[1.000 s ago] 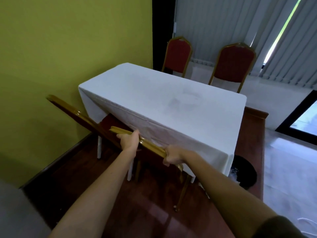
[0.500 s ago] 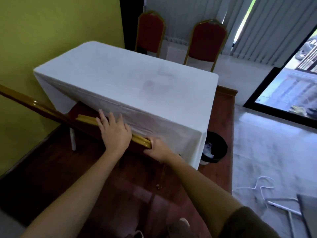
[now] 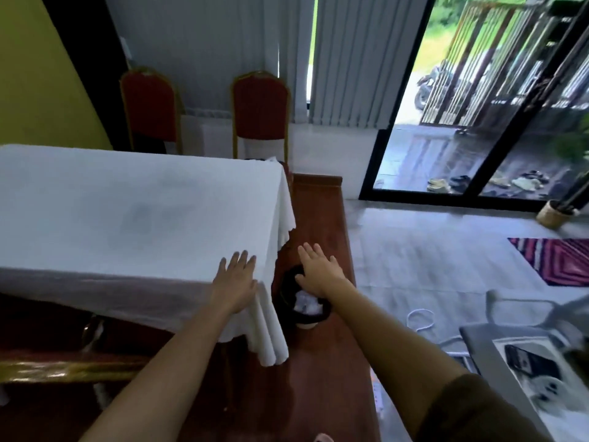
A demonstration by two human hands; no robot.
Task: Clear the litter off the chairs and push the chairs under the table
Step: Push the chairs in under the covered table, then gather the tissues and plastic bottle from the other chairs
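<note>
The long bench draped in a white tablecloth (image 3: 127, 212) fills the left of the frame. Two red-upholstered, gold-framed chairs (image 3: 260, 113) stand at its far side, upper centre, not yet pushed in; something pale, perhaps litter, shows by the right one's seat. A gold chair back (image 3: 63, 371) at lower left sits tucked against the bench. The black round bin holding white paper (image 3: 304, 301) stands beside the bench corner. Both hands, left (image 3: 237, 282) and right (image 3: 318, 272), are spread flat and empty. Next, probably, comes walking round to the far chairs.

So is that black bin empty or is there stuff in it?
Not empty. The black bin beside the table has crumpled white litter inside, partly hidden by the right hand.
</note>
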